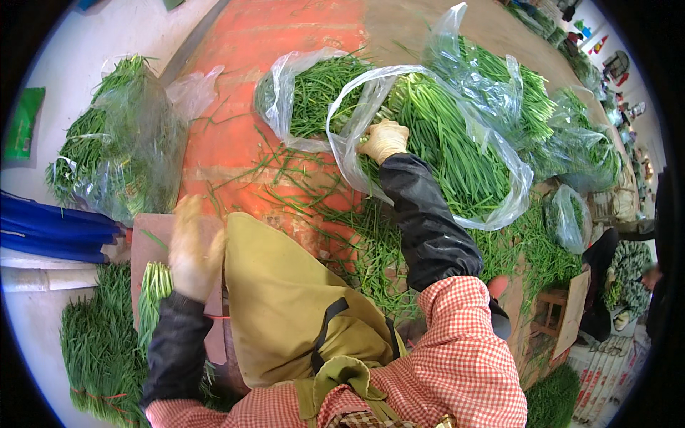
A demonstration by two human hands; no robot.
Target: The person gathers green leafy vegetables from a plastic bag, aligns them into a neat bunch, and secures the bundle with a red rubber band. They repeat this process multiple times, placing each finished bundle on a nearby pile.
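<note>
My right hand (386, 140) reaches into an open clear plastic bag (522, 182) and has its fingers curled around a few garlic chives (364, 140). Long chives (455, 144) fill that bag, their pale stem ends toward the far side. My left hand (195, 254), blurred, is above a brown board (152, 230) beside my left knee, fingers extended and thumb apart, nothing visible in it. Close by its wrist, a small bunch of chives (156, 278) lies on the board with pale ends up. A khaki apron (289, 289) covers my lap.
More bagged chives stand around: one bag (316, 96) at the far middle, another (492, 91) beyond right, a large one (128, 144) at left. Loose leaves litter the orange sheet (225, 139). Tied chives (101, 342) stand lower left. A wooden stool (562, 310) and a person in camouflage (631, 267) are right.
</note>
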